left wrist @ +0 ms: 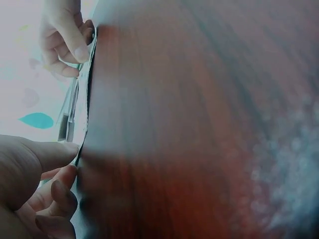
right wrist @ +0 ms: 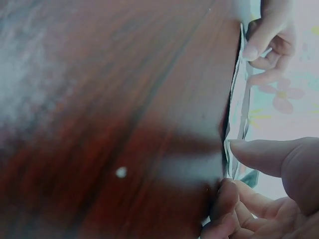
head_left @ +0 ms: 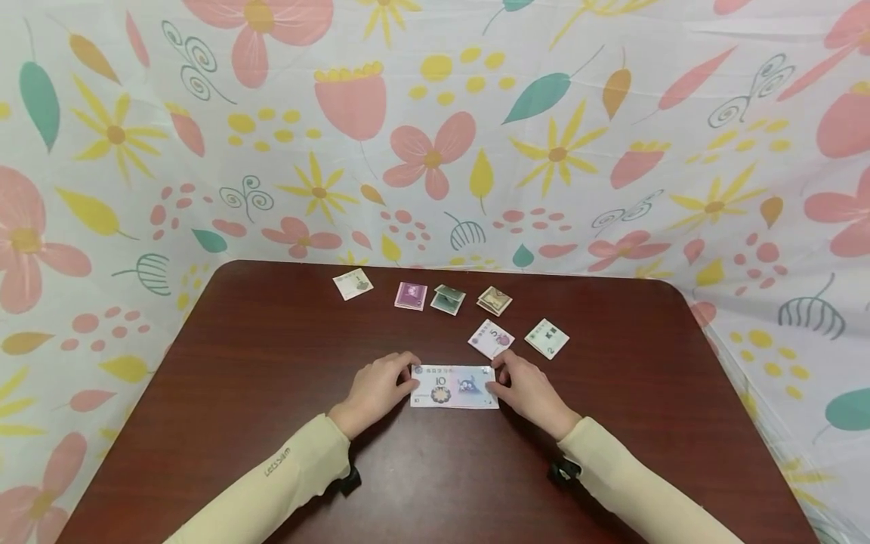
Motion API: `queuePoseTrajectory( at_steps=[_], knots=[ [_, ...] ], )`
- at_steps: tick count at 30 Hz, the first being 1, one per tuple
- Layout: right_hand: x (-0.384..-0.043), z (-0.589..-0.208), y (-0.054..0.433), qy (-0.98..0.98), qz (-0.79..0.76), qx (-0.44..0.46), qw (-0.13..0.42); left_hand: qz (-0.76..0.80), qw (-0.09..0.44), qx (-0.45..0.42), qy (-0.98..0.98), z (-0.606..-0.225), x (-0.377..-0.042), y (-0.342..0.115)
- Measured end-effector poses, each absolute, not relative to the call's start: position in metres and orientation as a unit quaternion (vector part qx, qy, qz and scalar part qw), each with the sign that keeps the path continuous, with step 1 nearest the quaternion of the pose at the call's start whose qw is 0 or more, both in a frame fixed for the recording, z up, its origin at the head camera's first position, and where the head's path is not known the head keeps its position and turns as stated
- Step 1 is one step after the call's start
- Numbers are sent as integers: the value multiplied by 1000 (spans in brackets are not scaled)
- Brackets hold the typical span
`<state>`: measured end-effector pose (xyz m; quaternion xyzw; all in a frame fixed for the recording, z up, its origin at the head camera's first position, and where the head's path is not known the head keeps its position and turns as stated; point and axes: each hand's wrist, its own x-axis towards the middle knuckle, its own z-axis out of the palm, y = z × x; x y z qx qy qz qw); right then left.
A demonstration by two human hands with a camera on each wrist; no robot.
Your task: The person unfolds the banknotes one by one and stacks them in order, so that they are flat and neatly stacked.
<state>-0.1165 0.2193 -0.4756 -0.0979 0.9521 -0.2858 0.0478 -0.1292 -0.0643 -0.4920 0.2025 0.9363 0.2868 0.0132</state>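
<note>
A pale play banknote [head_left: 454, 387] marked 10, with a blue cartoon figure, lies unfolded and level in front of the person in the head view. The left hand [head_left: 377, 389] pinches its left end between thumb and fingers. At the opposite end, the right hand [head_left: 533, 389] pinches it the same way. Both wrist views show the note [left wrist: 84, 107] nearly edge-on, close over the table, with a thumb [right wrist: 264, 155] on its upper face. Just beyond the right fingers is a folded pink-and-white note [head_left: 491, 339] marked 5.
Farther back on the dark wooden table [head_left: 272, 332] lie more folded notes: a pale one [head_left: 353, 284], a purple one [head_left: 411, 296], a dark green one [head_left: 448, 299] and a brown one [head_left: 494, 301]. A greenish note [head_left: 547, 338] marked 2 sits right. A flowered curtain [head_left: 435, 151] stands behind.
</note>
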Motion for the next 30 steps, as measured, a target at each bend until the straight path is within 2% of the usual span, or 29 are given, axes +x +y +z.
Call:
queuePoseTrajectory(
  at_steps=[9, 13, 22, 30],
  knots=[
    [-116, -474, 220, 948, -296, -107, 44, 293, 9, 203, 934, -491, -128, -66],
    [-119, -472, 225, 948, -295, -113, 24, 300, 1, 205, 932, -491, -126, -67],
    [-145, -464, 237, 957, -262, -123, -25, 301, -4, 215, 929, -491, -123, -69],
    [-165, -463, 236, 966, -239, -96, -15, 289, -2, 219, 932, -494, -122, -68]
  ],
)
